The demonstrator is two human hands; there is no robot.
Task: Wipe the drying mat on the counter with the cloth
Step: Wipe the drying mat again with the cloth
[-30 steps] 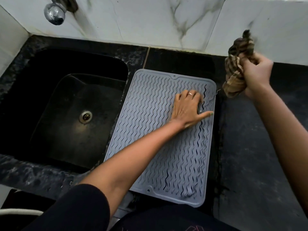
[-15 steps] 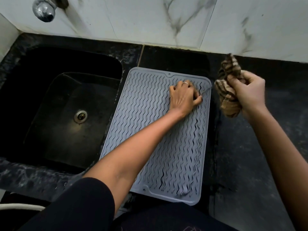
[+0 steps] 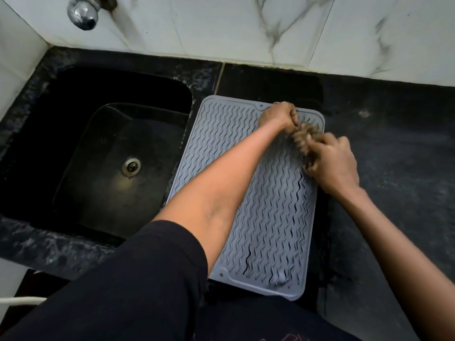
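Both hands, left hand (image 3: 279, 116) and right hand (image 3: 332, 163), grip the bunched striped brown cloth (image 3: 304, 139), fingers curled round it, over the grey ribbed silicone drying mat (image 3: 246, 168). Best to spread it flat and follow the wavy grooves.

Black short sleeve (image 3: 138, 279), bare forearms.

You are standing at a home kitchen sink. The black stone worktop (image 3: 394, 153) has a dark sink (image 3: 73, 99) sunk into its left part, with a metal drain (image 3: 131, 166) at the bottom. A chrome tap (image 3: 82, 12) juts from the white marble-veined wall tiles (image 3: 221, 25) behind. Just beside the basin lies a grey ribbed drying mat (image 3: 270, 217) (the sort dishes drain on).
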